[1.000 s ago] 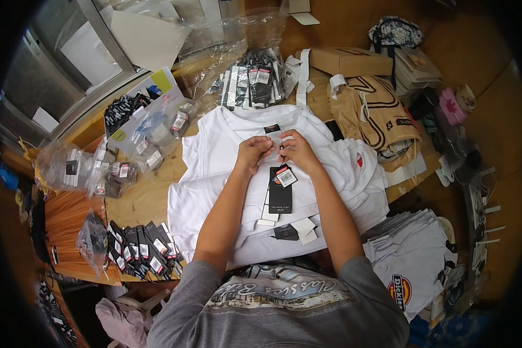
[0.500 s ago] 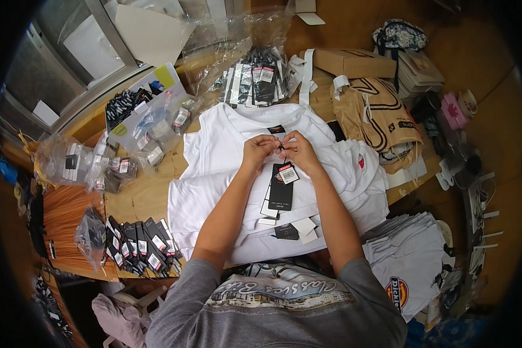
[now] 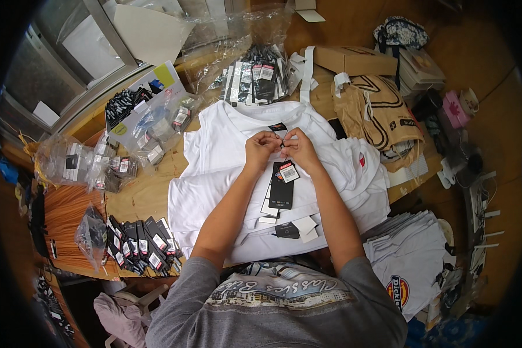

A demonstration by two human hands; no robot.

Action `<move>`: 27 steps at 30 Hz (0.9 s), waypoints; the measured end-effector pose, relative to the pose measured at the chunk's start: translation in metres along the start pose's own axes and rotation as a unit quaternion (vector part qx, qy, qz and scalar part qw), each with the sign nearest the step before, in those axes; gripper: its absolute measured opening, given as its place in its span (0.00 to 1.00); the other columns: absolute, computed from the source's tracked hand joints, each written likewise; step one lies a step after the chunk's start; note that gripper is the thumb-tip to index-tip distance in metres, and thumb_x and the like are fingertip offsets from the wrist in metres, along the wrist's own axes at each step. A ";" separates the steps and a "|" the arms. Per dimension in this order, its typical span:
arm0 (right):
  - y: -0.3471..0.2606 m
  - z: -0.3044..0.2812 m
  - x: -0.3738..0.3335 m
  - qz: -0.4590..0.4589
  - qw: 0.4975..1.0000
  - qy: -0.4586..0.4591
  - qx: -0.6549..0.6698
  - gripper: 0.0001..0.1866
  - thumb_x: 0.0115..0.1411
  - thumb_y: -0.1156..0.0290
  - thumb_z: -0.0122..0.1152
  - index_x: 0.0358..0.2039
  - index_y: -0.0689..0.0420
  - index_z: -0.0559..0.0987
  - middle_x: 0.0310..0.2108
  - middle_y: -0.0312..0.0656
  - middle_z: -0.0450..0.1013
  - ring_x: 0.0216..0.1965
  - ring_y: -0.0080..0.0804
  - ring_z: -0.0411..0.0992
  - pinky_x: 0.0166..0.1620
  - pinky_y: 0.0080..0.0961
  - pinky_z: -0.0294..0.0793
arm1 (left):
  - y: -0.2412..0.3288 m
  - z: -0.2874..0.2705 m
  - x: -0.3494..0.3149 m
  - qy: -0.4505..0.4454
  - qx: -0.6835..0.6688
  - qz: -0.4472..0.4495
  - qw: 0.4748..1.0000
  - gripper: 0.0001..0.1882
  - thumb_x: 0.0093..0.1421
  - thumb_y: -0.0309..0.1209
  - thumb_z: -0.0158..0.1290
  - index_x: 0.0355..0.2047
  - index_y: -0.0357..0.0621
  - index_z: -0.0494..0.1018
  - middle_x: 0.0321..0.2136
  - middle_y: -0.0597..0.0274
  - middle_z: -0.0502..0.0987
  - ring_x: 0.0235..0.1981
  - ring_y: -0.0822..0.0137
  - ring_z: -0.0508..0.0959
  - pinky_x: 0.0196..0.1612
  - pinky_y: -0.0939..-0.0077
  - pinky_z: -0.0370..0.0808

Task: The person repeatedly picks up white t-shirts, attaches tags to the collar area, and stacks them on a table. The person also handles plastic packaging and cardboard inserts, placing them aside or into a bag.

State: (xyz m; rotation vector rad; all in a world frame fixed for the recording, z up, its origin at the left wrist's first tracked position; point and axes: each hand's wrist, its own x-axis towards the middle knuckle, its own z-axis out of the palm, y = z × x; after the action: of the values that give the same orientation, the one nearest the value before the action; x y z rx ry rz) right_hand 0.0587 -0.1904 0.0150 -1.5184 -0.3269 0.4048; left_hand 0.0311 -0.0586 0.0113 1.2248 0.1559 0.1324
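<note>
White T-shirts point(image 3: 209, 151) lie stacked on the table before me, the top one with its collar toward the far side. At the black neck label point(image 3: 278, 127), my left hand point(image 3: 261, 149) and my right hand point(image 3: 301, 152) meet, thumbs and fingers pinched together. Between the fingertips is the small dark fastener point(image 3: 282, 144) of a tag cord; its exact form is too small to make out. Below it hangs a black hang tag point(image 3: 281, 194) with a white sticker, lying on the shirt. More black and white tags point(image 3: 287, 230) stick out nearer to me.
Loose black tags point(image 3: 142, 243) are spread at the left; bagged tags point(image 3: 107, 165) lie behind them. A plastic bag of tags point(image 3: 255, 75) stands beyond the collar. At the right are a brown bag point(image 3: 377, 110), a cardboard box point(image 3: 354, 61) and piled pale shirts point(image 3: 406, 255).
Both hands stay at the collar with only slight finger movement. The right hand has shifted very slightly toward me; the hang tag is almost unmoved.
</note>
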 end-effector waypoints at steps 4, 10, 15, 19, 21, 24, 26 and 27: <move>0.002 -0.001 -0.002 -0.008 0.999 0.014 -0.029 0.13 0.45 0.88 0.48 0.30 0.59 0.61 0.22 0.42 0.68 0.23 0.26 0.69 0.26 0.17 0.68 | 0.000 -0.006 0.001 -0.054 -0.047 -0.098 0.993 0.05 0.46 0.20 0.52 0.25 0.36 0.68 0.20 0.61 0.72 0.20 0.74 0.72 0.22 0.87 0.69; -0.004 0.005 -0.007 -0.056 0.990 0.003 -0.126 0.12 0.44 0.87 0.47 0.30 0.60 0.62 0.23 0.45 0.71 0.24 0.26 0.70 0.26 0.18 0.69 | -0.007 -0.043 0.031 -0.260 -0.073 -0.315 0.910 0.02 0.48 0.23 0.52 0.23 0.40 0.69 0.24 0.62 0.73 0.28 0.72 0.73 0.31 0.85 0.72; -0.002 0.004 -0.009 -0.078 0.979 -0.014 -0.187 0.12 0.45 0.85 0.47 0.31 0.59 0.62 0.23 0.47 0.71 0.26 0.34 0.71 0.28 0.23 0.69 | -0.019 -0.045 0.037 -0.249 -0.094 -0.341 0.902 0.02 0.46 0.18 0.51 0.22 0.35 0.69 0.24 0.56 0.73 0.28 0.67 0.75 0.34 0.81 0.74; -0.005 0.005 -0.010 -0.088 0.970 -0.027 -0.225 0.12 0.45 0.84 0.47 0.31 0.58 0.61 0.23 0.48 0.71 0.28 0.40 0.71 0.29 0.27 0.69 | -0.023 -0.045 0.036 -0.218 -0.070 -0.330 0.916 0.03 0.45 0.16 0.51 0.20 0.35 0.69 0.23 0.55 0.73 0.28 0.66 0.75 0.33 0.78 0.74; -0.007 0.008 -0.010 -0.096 0.966 -0.032 -0.239 0.12 0.45 0.84 0.46 0.32 0.58 0.61 0.23 0.48 0.71 0.28 0.40 0.71 0.30 0.27 0.69 | -0.025 -0.048 0.035 -0.207 -0.053 -0.319 0.923 0.03 0.45 0.17 0.51 0.20 0.35 0.68 0.23 0.55 0.73 0.27 0.66 0.75 0.33 0.78 0.74; -0.005 0.006 -0.011 -0.092 0.967 -0.012 -0.239 0.12 0.46 0.84 0.47 0.32 0.59 0.61 0.23 0.48 0.71 0.28 0.40 0.71 0.29 0.27 0.69 | -0.009 -0.038 0.029 -0.198 0.007 -0.303 0.932 0.04 0.45 0.20 0.53 0.19 0.36 0.68 0.21 0.57 0.73 0.26 0.68 0.74 0.32 0.80 0.74; 0.000 0.004 -0.009 -0.087 0.969 0.009 -0.230 0.12 0.46 0.84 0.47 0.31 0.59 0.61 0.23 0.48 0.71 0.28 0.40 0.71 0.29 0.27 0.69 | 0.010 -0.030 0.028 -0.172 0.090 -0.272 0.942 0.06 0.42 0.22 0.56 0.19 0.38 0.68 0.21 0.58 0.73 0.23 0.69 0.74 0.27 0.81 0.74; 0.002 0.003 -0.008 -0.075 0.977 0.011 -0.198 0.12 0.46 0.84 0.47 0.32 0.59 0.60 0.23 0.48 0.71 0.28 0.40 0.71 0.29 0.27 0.69 | 0.010 -0.035 0.036 -0.098 0.182 -0.163 0.965 0.08 0.41 0.24 0.57 0.19 0.38 0.68 0.20 0.59 0.72 0.21 0.69 0.73 0.25 0.79 0.72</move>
State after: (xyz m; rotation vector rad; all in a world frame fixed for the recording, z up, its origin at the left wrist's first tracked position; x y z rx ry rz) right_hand 0.0498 -0.1914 0.0133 -1.8704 -0.5247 0.2092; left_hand 0.0599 -0.0158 0.0071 1.5515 0.2119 -0.3171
